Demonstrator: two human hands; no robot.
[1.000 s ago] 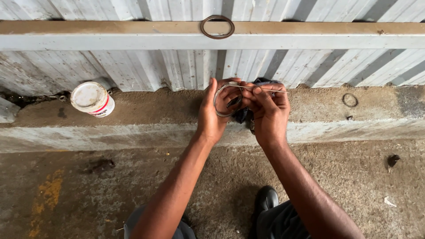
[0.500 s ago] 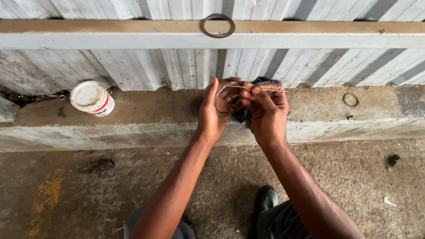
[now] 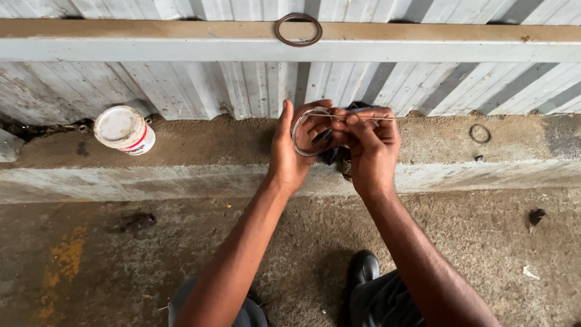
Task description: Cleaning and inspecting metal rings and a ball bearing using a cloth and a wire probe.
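Your left hand (image 3: 290,154) grips the thin grey metal ring (image 3: 305,130) — right hand (image 3: 369,151) pinches the thin straight wire (image 3: 375,118) across it — seating step; keep tension steady.

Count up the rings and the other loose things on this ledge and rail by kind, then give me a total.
Rings: 3, a metal ring held in the left hand, a rusty ring on the rail, a small dark ring on the ledge.
Thin wire: 1, pinched by the right hand.
White tub: 1.
Dark cloth: 1.
Total: 6.
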